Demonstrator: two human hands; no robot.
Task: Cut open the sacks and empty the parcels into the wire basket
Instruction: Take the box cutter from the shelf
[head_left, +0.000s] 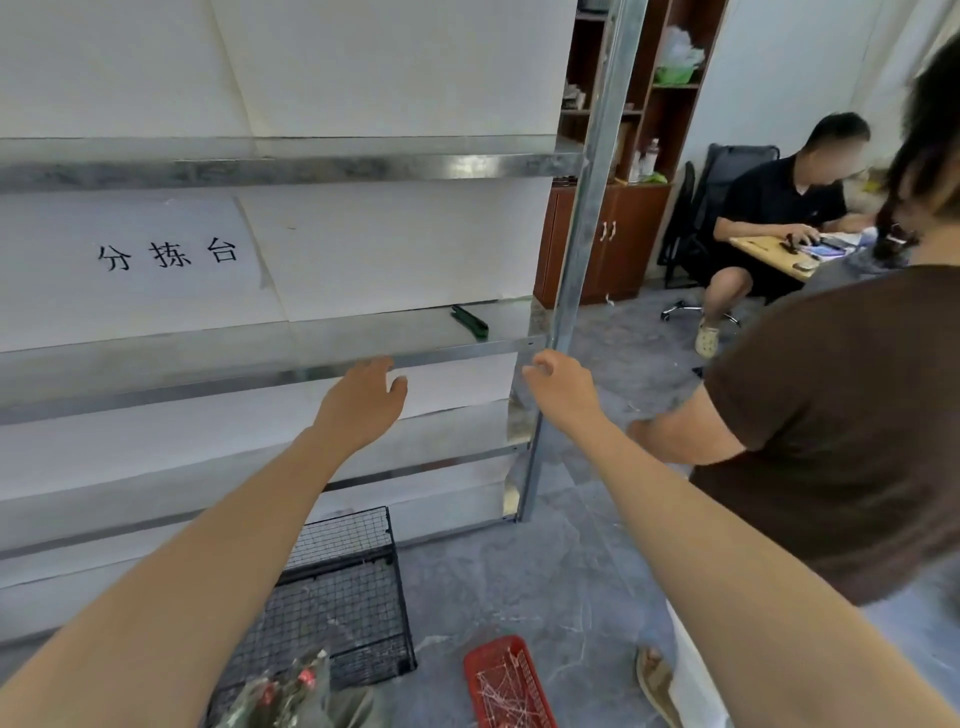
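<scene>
2 hands (363, 397) (560, 387) nr shelf edge (457, 357)

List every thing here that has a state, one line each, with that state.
left hand: open, empty, reaching near the shelf edge.
right hand: fingers loosely curled, empty, beside the shelf post.
green cutter: lying on the shelf, untouched.
wire basket: upright, no parcels in its visible part.
red tray: holds thin pale strips.
cabinet doors: shut.
</scene>
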